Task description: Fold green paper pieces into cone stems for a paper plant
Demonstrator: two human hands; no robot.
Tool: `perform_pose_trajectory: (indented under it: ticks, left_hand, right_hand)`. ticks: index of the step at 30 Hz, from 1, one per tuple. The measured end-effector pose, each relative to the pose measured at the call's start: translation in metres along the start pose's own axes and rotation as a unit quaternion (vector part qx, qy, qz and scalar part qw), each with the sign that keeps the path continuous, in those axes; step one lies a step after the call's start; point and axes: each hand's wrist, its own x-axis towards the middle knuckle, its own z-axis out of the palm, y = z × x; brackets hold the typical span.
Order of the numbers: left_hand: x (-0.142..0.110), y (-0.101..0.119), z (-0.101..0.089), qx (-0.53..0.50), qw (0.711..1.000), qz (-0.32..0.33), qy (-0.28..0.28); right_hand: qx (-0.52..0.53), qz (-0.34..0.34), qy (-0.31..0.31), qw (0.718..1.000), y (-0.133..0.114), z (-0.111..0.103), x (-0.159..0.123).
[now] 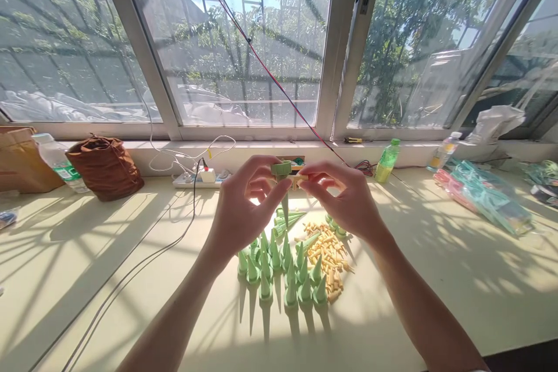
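Note:
Between the thumb and fingers of my left hand (246, 200) is a green cone (281, 170), wide collar up and tip pointing down. My right hand (344, 195) pinches a small tan peg (300, 178) close beside the cone's collar; whether the two touch I cannot tell. Below my hands, several green cones (291, 290) stand upright in loose rows on the table. Other green cones (285, 222) lie on their sides behind them. A pile of small tan pegs (325, 247) is heaped to the right of the rows.
On the table (148, 296), a power strip (185, 181) and grey cable (183, 232) lie left. A brown pouch (104, 167) and plastic bottle (61, 163) stand far left. To the right are a green bottle (387, 161), a clear bottle (444, 152) and plastic bags (488, 195). Windows rise behind.

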Motion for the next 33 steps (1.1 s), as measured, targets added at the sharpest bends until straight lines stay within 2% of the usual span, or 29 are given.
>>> perform_pose_trajectory:
  ticks: [12,26,33]
  left_hand:
    - [-0.0019,-0.0024,0.001,0.01,1.0,0.011,0.007]
    - [-0.0032,-0.0014,0.003,0.01,1.0,0.004,0.012]
    - [-0.0013,-0.0022,0.0024,0.012,1.0,-0.001,0.022]
  right_hand:
    - [-0.02,-0.006,0.011,1.0,-0.0023,0.0051,-0.0008]
    - [-0.023,0.042,-0.021,0.999,-0.0028,0.0035,-0.0003]
    - [0.008,0.017,-0.024,1.0,-0.0024,0.0059,-0.0021]
